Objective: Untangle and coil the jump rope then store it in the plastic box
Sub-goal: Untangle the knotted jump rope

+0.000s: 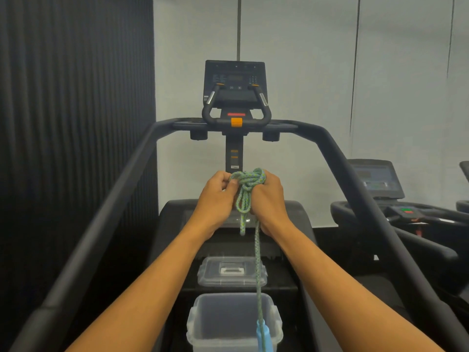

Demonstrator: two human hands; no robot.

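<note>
A green braided jump rope point(247, 185) is bunched in loops between both hands, held up at chest height. My left hand point(217, 199) pinches the bundle's left side. My right hand point(270, 199) grips the right side with loops wound over it. One short end hangs just below the hands. A long strand point(257, 262) drops straight down to a blue handle point(264, 334) dangling over the open clear plastic box point(198, 323). The box stands on the machine below me; I see nothing else inside it.
The box's clear lid point(210, 271) lies flat just beyond the box. Black handrails point(106, 217) of the exercise machine run along both sides, and its console point(234, 83) stands ahead. Another machine point(396, 204) is at the right. A dark ribbed wall is at the left.
</note>
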